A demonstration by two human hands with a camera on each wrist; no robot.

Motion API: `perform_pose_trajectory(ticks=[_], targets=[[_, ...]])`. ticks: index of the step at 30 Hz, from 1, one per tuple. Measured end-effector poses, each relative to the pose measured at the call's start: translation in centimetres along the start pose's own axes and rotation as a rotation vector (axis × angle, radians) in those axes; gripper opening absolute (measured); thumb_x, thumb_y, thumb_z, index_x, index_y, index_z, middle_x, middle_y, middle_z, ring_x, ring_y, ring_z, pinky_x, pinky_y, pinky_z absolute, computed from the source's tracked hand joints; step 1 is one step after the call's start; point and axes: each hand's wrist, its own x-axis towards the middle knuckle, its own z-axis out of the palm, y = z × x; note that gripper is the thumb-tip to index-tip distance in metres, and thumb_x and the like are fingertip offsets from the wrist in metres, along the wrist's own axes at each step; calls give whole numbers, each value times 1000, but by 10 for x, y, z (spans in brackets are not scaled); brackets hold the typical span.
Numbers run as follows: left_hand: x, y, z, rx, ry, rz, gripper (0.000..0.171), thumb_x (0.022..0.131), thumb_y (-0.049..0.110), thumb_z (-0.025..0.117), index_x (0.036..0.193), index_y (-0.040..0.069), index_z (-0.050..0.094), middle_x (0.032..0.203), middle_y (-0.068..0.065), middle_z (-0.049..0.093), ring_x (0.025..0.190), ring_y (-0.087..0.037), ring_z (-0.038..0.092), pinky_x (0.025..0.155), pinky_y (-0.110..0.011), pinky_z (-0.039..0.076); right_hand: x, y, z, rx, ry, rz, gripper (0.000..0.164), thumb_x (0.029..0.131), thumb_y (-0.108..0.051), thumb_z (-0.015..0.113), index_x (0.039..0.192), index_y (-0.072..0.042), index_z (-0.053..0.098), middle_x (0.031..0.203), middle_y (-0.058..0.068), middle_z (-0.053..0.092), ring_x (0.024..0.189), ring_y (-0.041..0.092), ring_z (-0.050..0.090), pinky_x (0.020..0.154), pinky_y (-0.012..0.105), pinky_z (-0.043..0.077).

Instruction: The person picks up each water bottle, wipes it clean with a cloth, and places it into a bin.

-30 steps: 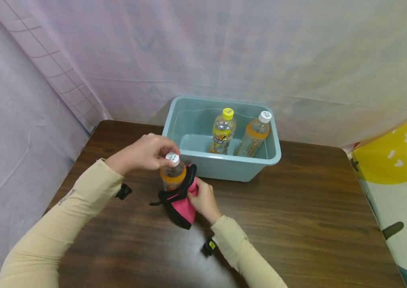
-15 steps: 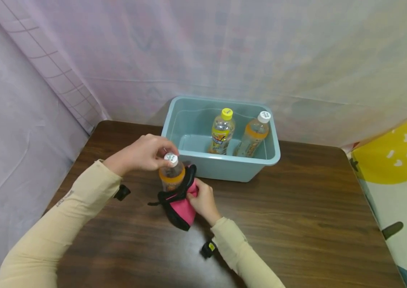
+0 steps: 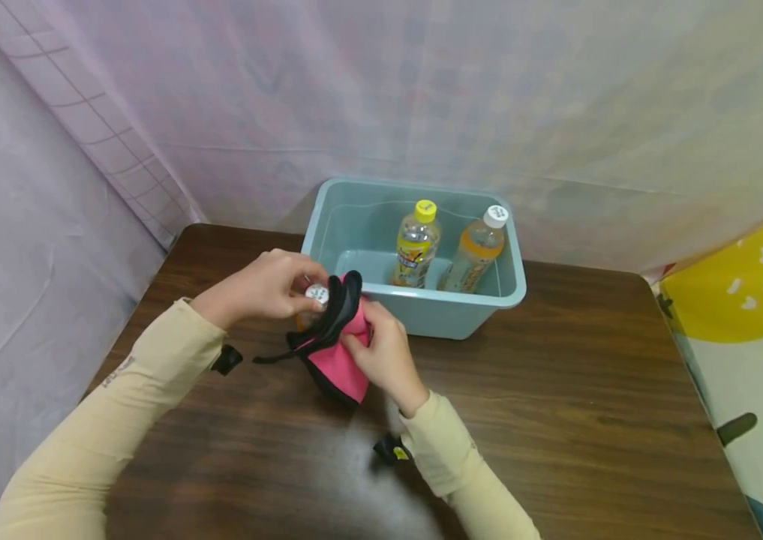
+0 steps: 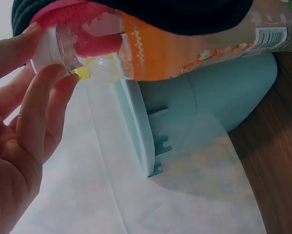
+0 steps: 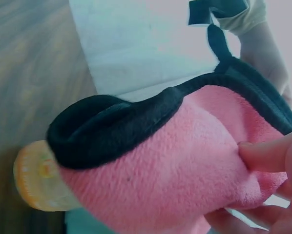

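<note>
In the head view my left hand (image 3: 262, 289) pinches the white cap (image 3: 316, 294) of a clear plastic bottle with thumb and fingertips. The left wrist view shows the bottle's orange-topped label (image 4: 153, 58) and a barcode further down. My right hand (image 3: 384, 349) grips a pink fleecy cloth (image 3: 343, 367) with thick black edging and a thin black strap. In the head view that cloth overlaps the bottle and hides most of its body. Seen from the right wrist, the cloth (image 5: 156, 170) bunches under the thumb, and part of the bottle (image 5: 36, 175) shows behind it.
A blue-green plastic tub (image 3: 435, 313) stands just behind my hands at the table's back. Inside it are a yellow-capped bottle (image 3: 415, 251) and a white-capped bottle (image 3: 472, 259). The brown wooden table (image 3: 557, 420) meets hanging curtains (image 3: 449, 112) at the back.
My right hand has raised the pink cloth up along the bottle, so its black edge now covers the bottle's shoulder. My left hand stays on the cap, almost unmoved.
</note>
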Motion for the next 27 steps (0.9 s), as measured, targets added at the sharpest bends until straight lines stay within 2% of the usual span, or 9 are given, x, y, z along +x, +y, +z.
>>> perform_pose_trajectory(ticks=[2,5,8,11,14,23,27], targets=[[-1,0,0,11,8,5,25,76,15,73,98,5,66,95,-5,65,80,-18,63,67,-30,53,2,-4,-1,-20,-26,9,30,72,-3,72,100,-5,64,85,8,59,72,16,51,59,27,45],[-1,-1,0,16,14,8,25,76,14,73,99,5,66,95,-6,65,80,-18,62,67,-30,53,3,-5,1,-43,-69,28,44,70,-8,77,111,-6,61,95,9,59,81,18,54,67,30,48],[-1,-1,-1,11,18,5,25,76,13,73,99,6,67,96,-6,65,80,-18,62,68,-31,53,1,-4,5,-49,-74,31,54,68,-10,79,118,-6,57,101,10,59,87,20,55,73,33,49],[0,-1,-1,-5,15,4,25,76,14,73,99,7,67,97,-5,66,80,-17,62,68,-30,53,-2,-1,8,-40,-37,19,49,68,-7,77,113,-5,59,98,11,60,85,20,56,72,34,49],[1,-1,-1,-40,3,-4,25,76,13,73,100,6,67,96,-6,66,81,-18,63,68,-28,54,-8,6,12,-35,-1,14,41,67,-3,76,104,-3,61,88,10,61,76,19,56,65,31,49],[0,-2,1,-89,-5,-30,24,77,9,72,100,5,66,92,-5,65,80,-18,64,67,-27,54,-26,45,39,-1,-23,139,25,63,3,74,84,-3,62,69,6,61,61,12,50,55,22,45],[-1,-2,2,-106,-2,-42,24,77,10,72,100,5,66,90,-5,64,79,-17,63,67,-26,54,-31,57,48,11,-17,168,22,61,4,73,80,-3,62,65,6,61,57,10,49,50,19,44]])
